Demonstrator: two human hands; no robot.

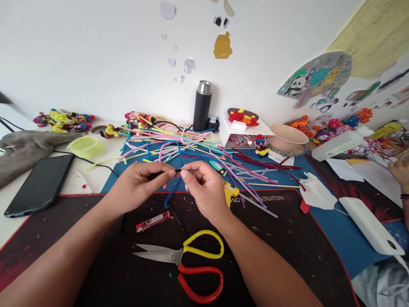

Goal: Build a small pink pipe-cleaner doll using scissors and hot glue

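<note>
My left hand (145, 183) and my right hand (204, 189) meet over the black mat. Both pinch a short black pipe cleaner (178, 171) between thumb and fingertips; most of it is hidden by the fingers. Below them on the mat lie open scissors (171, 255) with one yellow and one red handle, blades pointing left. A pink lighter (153, 221) rests between the scissors and my left hand. Just beyond my fingers spreads a loose pile of coloured pipe cleaners (153, 137). A yellow tool (229, 192), partly covered, is beside my right hand.
At the back stand a black thermos (202, 106), a white box (246, 133) and a beige bowl (290, 138). A phone (40, 184) lies left. Right are a clear bottle (341, 144), a white device (370, 225) and another person's hand (400, 172).
</note>
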